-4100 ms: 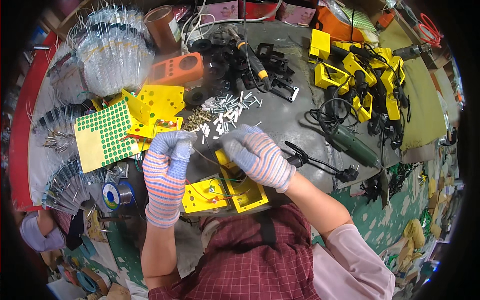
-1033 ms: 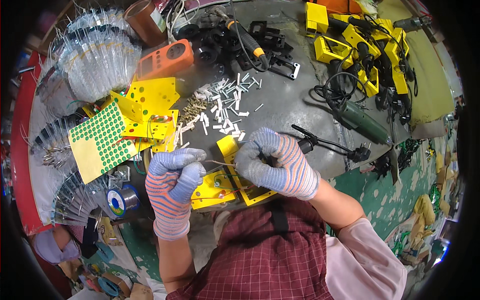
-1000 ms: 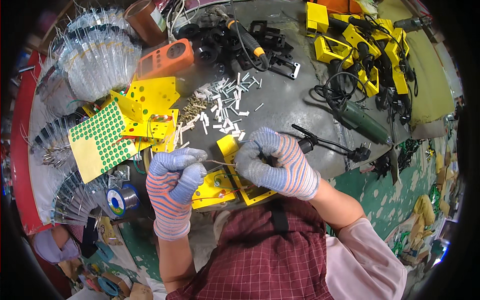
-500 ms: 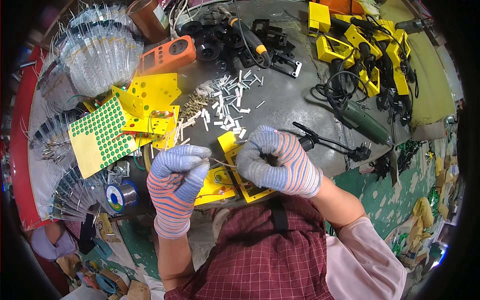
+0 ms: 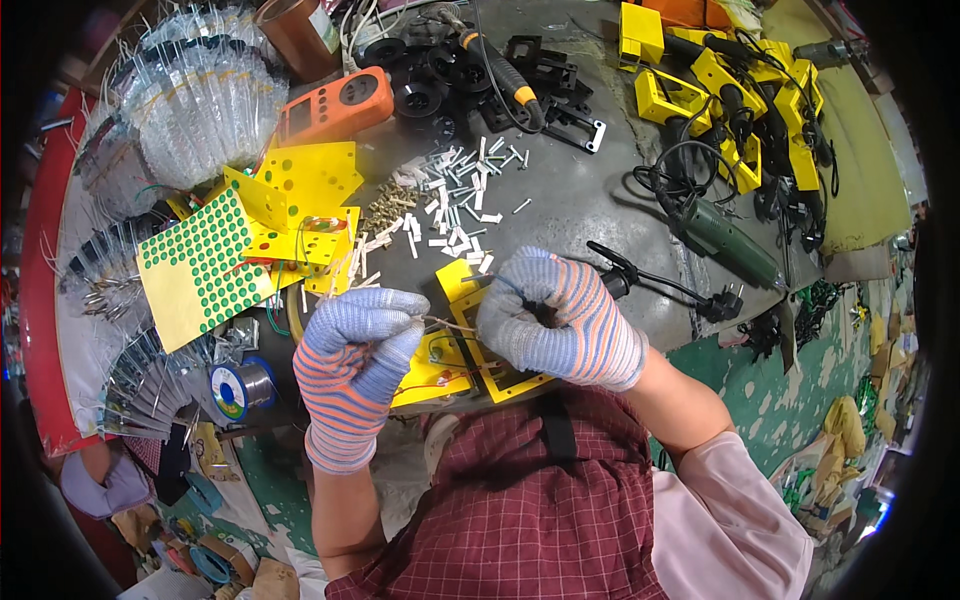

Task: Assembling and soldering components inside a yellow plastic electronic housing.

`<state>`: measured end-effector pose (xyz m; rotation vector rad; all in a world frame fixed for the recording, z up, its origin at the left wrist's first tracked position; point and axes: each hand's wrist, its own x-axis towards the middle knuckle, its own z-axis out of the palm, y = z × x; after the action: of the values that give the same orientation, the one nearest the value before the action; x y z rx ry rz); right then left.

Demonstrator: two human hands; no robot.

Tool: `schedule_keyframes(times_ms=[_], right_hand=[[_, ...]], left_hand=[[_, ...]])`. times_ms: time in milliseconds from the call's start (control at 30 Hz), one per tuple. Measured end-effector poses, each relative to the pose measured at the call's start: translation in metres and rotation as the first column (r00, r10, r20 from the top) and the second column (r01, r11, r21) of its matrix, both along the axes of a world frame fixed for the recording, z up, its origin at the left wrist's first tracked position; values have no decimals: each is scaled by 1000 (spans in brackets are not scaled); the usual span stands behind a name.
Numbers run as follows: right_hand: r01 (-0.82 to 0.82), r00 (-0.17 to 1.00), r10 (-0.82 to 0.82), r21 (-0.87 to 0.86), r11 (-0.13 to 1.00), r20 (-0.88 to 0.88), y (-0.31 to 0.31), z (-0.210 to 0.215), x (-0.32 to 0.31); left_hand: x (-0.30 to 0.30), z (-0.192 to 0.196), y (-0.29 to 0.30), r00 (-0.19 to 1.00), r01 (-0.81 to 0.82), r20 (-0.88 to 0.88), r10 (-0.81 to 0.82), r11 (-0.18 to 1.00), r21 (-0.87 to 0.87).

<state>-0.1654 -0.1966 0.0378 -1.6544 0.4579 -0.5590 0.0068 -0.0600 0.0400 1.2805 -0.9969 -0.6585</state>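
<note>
My left hand [image 5: 352,352], in a striped knit glove, pinches a thin wire [image 5: 449,324] that runs across to my right hand [image 5: 558,318]. My gloved right hand is closed around a dark-handled soldering tool [image 5: 618,278] whose cord trails off to the right. Both hands hover over a yellow plastic housing [image 5: 452,360] with red wires at the table's front edge. The tool's tip is hidden under my fingers.
White and brass small parts [image 5: 455,195] lie scattered behind the hands. More yellow panels [image 5: 305,205], a green-dotted sheet [image 5: 195,265], a solder spool [image 5: 238,385], an orange meter [image 5: 335,102], bags of components [image 5: 195,90], a green power tool [image 5: 730,240] and yellow casings [image 5: 700,85] crowd the table.
Over four seconds both hands have drawn closer together above the yellow housing. In the last second they have barely moved.
</note>
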Motion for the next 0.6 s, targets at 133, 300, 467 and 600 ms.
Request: schedule_keyframes(times_ms=[133,300,467,600], right_hand=[[-68,997,69,28,997,-34,-6,5,2],[-108,994,105,-247,963,-23,-6,-2,12],[41,999,-35,-170,985,41,1,-3,4],[-11,997,-14,333,943,73,1,-9,-4]], left_hand=[[6,1,-2,983,18,181,-22,1000,23],[6,14,-10,777,97,608,-165,985,143],[5,30,-17,666,53,730,-150,987,154],[-5,34,-29,627,34,774,-89,996,88]])
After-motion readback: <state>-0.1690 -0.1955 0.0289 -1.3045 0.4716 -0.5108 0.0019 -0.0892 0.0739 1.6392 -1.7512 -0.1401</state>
